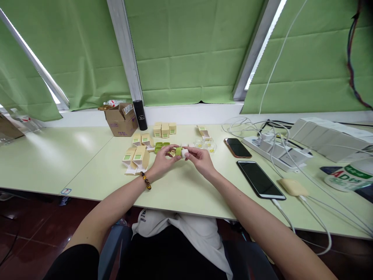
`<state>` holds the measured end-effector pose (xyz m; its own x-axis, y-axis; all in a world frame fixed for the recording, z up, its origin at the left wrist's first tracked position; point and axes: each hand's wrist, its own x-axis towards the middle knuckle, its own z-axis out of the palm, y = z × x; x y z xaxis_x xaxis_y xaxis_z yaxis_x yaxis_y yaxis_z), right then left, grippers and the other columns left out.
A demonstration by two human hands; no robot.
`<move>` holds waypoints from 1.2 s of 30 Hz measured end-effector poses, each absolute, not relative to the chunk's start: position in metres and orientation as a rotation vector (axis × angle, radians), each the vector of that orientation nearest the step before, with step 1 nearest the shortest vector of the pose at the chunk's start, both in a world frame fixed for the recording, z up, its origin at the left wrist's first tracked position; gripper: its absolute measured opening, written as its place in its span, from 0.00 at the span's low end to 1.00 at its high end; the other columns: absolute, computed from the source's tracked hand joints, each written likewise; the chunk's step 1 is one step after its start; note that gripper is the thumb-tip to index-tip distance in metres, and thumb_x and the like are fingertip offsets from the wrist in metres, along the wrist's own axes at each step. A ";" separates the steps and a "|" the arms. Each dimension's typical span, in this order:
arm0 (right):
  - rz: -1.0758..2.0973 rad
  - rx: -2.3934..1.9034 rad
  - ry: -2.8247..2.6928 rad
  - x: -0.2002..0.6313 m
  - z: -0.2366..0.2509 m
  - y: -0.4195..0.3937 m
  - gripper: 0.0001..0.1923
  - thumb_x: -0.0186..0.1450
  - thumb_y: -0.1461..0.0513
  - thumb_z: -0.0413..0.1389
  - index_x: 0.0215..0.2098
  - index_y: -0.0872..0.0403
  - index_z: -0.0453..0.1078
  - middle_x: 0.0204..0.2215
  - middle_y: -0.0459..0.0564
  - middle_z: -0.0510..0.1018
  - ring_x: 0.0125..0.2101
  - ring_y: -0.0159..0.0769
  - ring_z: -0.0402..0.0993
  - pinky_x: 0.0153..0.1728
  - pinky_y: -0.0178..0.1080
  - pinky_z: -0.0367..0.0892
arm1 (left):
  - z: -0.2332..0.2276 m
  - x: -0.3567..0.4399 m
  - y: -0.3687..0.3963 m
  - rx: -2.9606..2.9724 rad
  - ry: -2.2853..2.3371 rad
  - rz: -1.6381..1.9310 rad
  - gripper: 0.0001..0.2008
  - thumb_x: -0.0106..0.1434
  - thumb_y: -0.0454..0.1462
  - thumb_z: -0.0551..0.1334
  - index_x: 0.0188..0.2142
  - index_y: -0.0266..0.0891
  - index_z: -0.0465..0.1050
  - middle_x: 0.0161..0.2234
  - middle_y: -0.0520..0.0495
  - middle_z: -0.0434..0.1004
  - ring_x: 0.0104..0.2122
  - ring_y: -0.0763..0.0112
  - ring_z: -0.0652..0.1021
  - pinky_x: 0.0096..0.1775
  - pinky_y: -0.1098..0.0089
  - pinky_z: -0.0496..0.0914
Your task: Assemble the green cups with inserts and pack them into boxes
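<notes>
Above the table, both hands meet at a small green-and-white round piece [180,152]. My left hand [163,158], with a beaded bracelet at the wrist, grips its green end. The fingers of my right hand [201,159] pinch the white end. Just behind my left hand lie bright green cases [161,146], partly covered by it. Beyond the right hand is a clear plastic tray [209,145] with round cups and yellow spots in it. Opened cream boxes [140,156] with green squares stand to the left of my left hand.
Closed cream boxes [164,130] stand farther back, near a cardboard box [121,119] and a black cylinder [140,115]. To the right lie two phones [261,180], a power strip [276,153] with tangled cables, a yellow charger-like block [293,187] and a white-and-green bottle [351,175].
</notes>
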<state>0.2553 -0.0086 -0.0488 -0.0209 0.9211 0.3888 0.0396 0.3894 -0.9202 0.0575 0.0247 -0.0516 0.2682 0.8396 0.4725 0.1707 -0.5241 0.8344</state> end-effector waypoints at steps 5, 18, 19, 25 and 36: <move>0.876 -0.926 -1.418 0.252 -0.049 -0.008 0.30 0.59 0.39 0.68 0.44 0.54 0.85 0.34 0.52 0.86 0.29 0.39 0.78 0.37 0.46 0.78 | -0.051 0.058 0.024 1.882 0.905 1.267 0.22 0.59 0.44 0.76 0.52 0.43 0.81 0.52 0.40 0.80 0.50 0.60 0.79 0.49 0.62 0.74; 0.926 -0.925 -1.337 0.248 -0.057 -0.005 0.33 0.57 0.36 0.69 0.42 0.56 0.82 0.32 0.52 0.85 0.28 0.38 0.79 0.35 0.44 0.78 | -0.050 0.057 0.017 2.049 0.971 1.270 0.25 0.57 0.46 0.79 0.51 0.43 0.80 0.50 0.41 0.75 0.54 0.55 0.75 0.55 0.56 0.72; 0.935 -0.919 -1.330 0.248 -0.056 -0.006 0.33 0.57 0.37 0.69 0.42 0.56 0.81 0.32 0.52 0.85 0.28 0.38 0.79 0.36 0.44 0.78 | -0.050 0.057 0.016 2.095 0.972 1.288 0.24 0.57 0.45 0.78 0.52 0.44 0.80 0.51 0.41 0.76 0.56 0.54 0.73 0.58 0.54 0.71; 0.990 -0.881 -1.291 0.245 -0.055 -0.009 0.35 0.57 0.40 0.71 0.51 0.55 0.80 0.32 0.50 0.84 0.30 0.39 0.81 0.41 0.47 0.81 | -0.052 0.059 0.014 2.152 0.869 1.340 0.27 0.65 0.41 0.73 0.62 0.47 0.73 0.59 0.40 0.70 0.60 0.55 0.72 0.60 0.54 0.72; 1.080 -0.846 -1.296 0.240 -0.058 -0.009 0.32 0.57 0.39 0.71 0.46 0.54 0.78 0.39 0.54 0.85 0.35 0.42 0.83 0.42 0.48 0.83 | -0.059 0.062 0.009 2.102 0.793 1.306 0.26 0.72 0.44 0.64 0.68 0.46 0.66 0.63 0.36 0.67 0.64 0.55 0.72 0.62 0.55 0.73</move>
<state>0.2400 -0.0086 -0.0575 -0.0475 0.9474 0.3166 -0.1401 0.3075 -0.9412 0.0620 0.0094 -0.0590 0.3586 0.7179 0.5966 0.1986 -0.6832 0.7027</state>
